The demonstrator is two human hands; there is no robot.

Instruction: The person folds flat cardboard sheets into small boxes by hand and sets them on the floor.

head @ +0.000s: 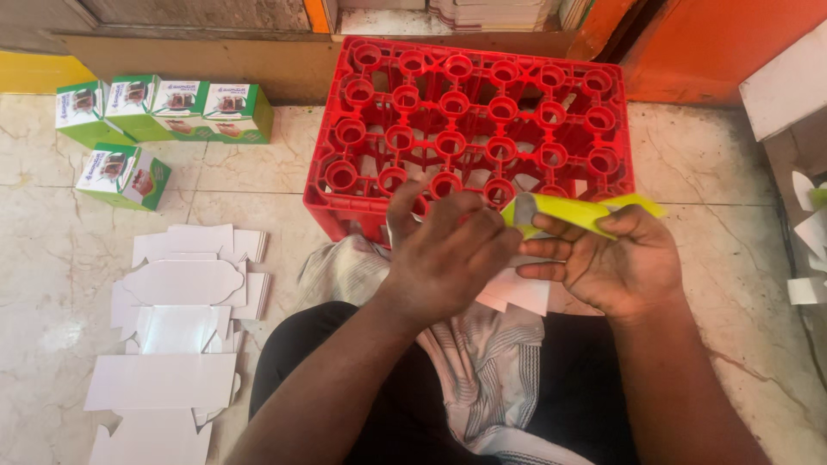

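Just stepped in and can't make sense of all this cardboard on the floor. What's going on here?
A seated person is working a flat yellow-green carton blank with both bare hands. The right hand grips it, and the left hand is at its near end, in front of an upturned red crate. A pile of flat white blanks lies on the floor to the person's left, and five finished green and white boxes stand further back by the wall.

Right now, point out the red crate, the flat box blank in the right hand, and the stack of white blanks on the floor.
red crate [469, 103]: head view, on its ringed top grid.
flat box blank [564, 209]: head view, on its green face.
stack of white blanks [177, 331]: head view, on a middle sheet.
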